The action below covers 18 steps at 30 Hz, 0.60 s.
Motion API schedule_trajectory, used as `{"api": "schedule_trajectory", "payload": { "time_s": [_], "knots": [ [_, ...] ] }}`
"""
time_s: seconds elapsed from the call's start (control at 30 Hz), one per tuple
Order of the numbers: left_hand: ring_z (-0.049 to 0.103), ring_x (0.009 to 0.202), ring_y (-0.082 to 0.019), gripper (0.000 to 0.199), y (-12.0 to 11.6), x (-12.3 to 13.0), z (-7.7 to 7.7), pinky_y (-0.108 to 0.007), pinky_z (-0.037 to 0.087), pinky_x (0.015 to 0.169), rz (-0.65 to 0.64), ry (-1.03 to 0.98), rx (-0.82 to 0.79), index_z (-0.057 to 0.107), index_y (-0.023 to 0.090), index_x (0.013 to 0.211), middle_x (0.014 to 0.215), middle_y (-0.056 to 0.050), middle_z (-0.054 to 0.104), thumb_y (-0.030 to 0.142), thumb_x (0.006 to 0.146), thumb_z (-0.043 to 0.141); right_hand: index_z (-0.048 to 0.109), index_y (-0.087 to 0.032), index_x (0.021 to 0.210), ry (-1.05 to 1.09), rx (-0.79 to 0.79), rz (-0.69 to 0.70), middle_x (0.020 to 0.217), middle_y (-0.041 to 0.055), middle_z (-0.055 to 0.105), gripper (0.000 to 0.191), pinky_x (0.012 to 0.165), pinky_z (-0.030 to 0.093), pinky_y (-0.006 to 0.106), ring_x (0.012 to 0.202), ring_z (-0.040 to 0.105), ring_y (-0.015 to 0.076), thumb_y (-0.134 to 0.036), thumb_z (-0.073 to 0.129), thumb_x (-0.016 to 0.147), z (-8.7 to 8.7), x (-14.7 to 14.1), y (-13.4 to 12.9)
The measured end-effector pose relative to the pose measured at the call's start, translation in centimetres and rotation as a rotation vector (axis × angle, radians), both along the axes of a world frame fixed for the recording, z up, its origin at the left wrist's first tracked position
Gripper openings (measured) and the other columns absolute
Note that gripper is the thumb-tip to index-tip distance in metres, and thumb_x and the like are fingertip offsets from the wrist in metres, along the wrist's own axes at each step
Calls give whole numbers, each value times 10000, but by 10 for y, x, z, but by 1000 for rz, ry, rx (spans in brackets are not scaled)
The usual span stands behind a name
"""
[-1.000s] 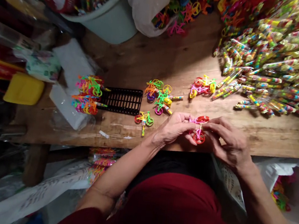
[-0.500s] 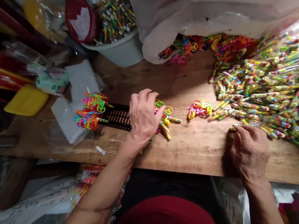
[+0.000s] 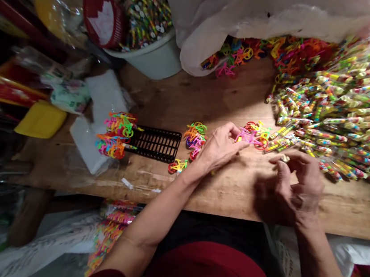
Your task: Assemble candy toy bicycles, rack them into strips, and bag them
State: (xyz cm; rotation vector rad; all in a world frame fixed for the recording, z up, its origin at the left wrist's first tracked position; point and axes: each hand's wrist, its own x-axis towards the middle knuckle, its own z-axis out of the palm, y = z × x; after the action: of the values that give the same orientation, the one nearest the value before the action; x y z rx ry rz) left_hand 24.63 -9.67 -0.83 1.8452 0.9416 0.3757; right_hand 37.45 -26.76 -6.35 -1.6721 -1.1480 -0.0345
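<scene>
- Left hand (image 3: 220, 148): fingers partly curled, touching the pink toy bicycle (image 3: 251, 136); whether it grips, I cannot tell.
- Right hand (image 3: 303, 182): thumb and forefinger pinched on a pale-tipped piece (image 3: 284, 158).
- The bicycle lies on the table (image 3: 232, 196), beside wrapped tubes (image 3: 336, 119).

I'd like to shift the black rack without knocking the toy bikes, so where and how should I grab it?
I'd pinch the black rack's near long rim, toward its right end, coming from your side. Bundled toy bikes crowd its left end and a second cluster sits just off its right, while it lies flat with that rim exposed.
</scene>
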Motion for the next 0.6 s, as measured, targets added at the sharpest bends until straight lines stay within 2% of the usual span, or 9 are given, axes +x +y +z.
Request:
{"api": "schedule_trajectory", "payload": {
  "time_s": [0.07, 0.13, 0.27, 0.4, 0.6],
  "knots": [
    [632, 644, -110, 360, -9, -5, -1, -229, 504, 621, -34, -170, -209, 603, 177, 1132, 957, -40, 719, 243, 816, 761, 606, -243, 1107, 200, 2, 98, 849, 8, 666, 178, 646, 496, 306, 684, 635, 154, -242, 648, 933, 4, -13, 9],
    [646, 646, -110, 479, -19, -9, -3, -224, 519, 612, -87, -244, -344, 613, 181, 1231, 940, -41, 718, 274, 797, 795, 633, -243, 1098, 320, 0, 160, 821, -1, 679, 163, 650, 506, 297, 683, 645, 146, -275, 649, 940, 5, -20, 14],
    [666, 650, -111, 529, -38, -11, -8, -226, 548, 627, -138, -215, -569, 655, 150, 1198, 927, -56, 719, 348, 752, 861, 717, -253, 1079, 290, -7, 124, 930, 26, 746, 167, 703, 532, 314, 774, 672, 162, -311, 660, 934, 6, -17, 8],
    [696, 680, -117, 464, -49, -3, -18, -248, 592, 681, -113, -326, -836, 674, 122, 1111, 937, -70, 728, 481, 838, 784, 738, -268, 1100, 317, -45, 143, 1031, 38, 762, 191, 767, 550, 351, 824, 685, 179, -341, 651, 946, 6, -11, -1],
    [710, 683, -140, 430, -51, 3, -22, -250, 602, 679, 26, -401, -925, 718, 65, 949, 837, -104, 742, 491, 939, 659, 717, -242, 1124, 274, -21, 200, 1084, 55, 753, 211, 870, 560, 358, 963, 700, 193, -299, 568, 986, 3, -10, -1]
  ]
}}
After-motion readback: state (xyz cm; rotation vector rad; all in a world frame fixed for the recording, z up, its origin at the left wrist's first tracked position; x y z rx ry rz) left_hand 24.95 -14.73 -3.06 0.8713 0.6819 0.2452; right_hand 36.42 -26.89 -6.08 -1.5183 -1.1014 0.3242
